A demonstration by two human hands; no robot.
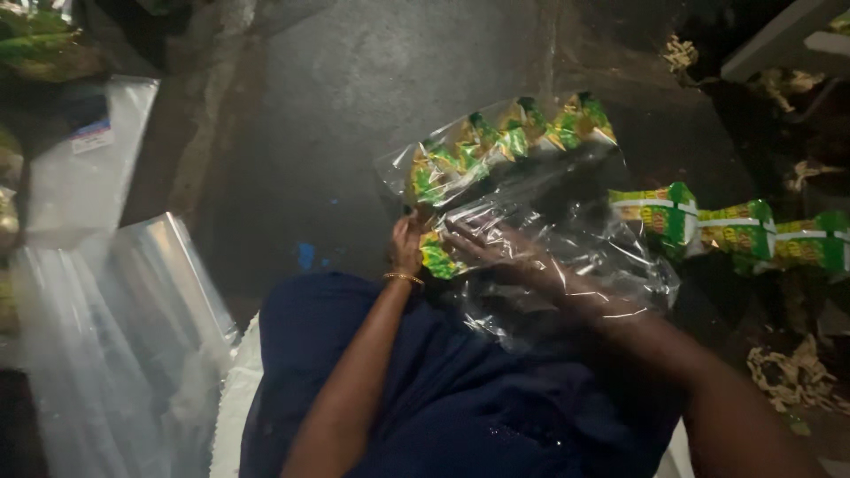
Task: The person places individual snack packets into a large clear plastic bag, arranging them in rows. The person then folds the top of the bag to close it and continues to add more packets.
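Hands filling a clear plastic bag [531, 221] at frame centre
Left hand [407, 246] pinches the bag's edge; right hand [522, 261] lies flat inside, grip open, by green-yellow sachets [505, 142]

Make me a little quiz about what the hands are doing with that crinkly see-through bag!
1. True or false: the right hand is inside the clear bag.
2. Which hand wears the gold bangle? A) left B) right
3. Fill in: the strip of packets lying to the right of the bag is green and ____.

Key:
1. True. The hand shows through the plastic, beside the green-and-yellow packets in the bag.
2. A. It sits on the wrist of the left hand, which has its grip on the bag's edge.
3. Yellow.
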